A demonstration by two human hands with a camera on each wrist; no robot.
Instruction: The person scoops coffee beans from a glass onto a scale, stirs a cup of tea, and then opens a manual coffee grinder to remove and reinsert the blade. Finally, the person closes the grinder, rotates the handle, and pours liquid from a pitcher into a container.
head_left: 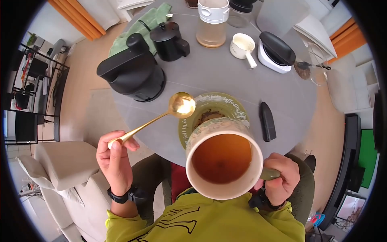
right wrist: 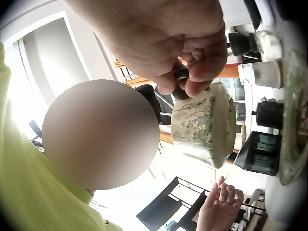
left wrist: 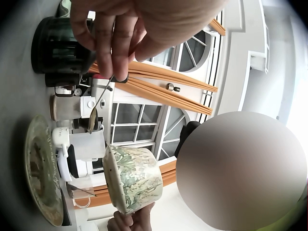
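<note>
My right hand (head_left: 282,177) grips the green handle of a large patterned mug (head_left: 217,123), held up off the table in front of my chest. Reddish-brown tea (head_left: 221,159) fills much of it. Between the thumb and fingers of my left hand (head_left: 115,161) is the handle end of a gold spoon (head_left: 151,122). Its shiny bowl points away from me, up beside the mug. Below lies a green plate with lettering on its rim (head_left: 242,109) and dark crumbs in its middle, partly covered by the mug in the head view. The left wrist view shows the mug's flowered side (left wrist: 137,175).
A black kettle-like appliance (head_left: 133,72) and a black pot (head_left: 167,42) stand at the left on the grey table (head_left: 185,72). Farther back are a lidded jar (head_left: 212,30), a small white handled cup (head_left: 242,45) and a scale with a black dish (head_left: 278,50). A slim black object (head_left: 267,121) lies at right.
</note>
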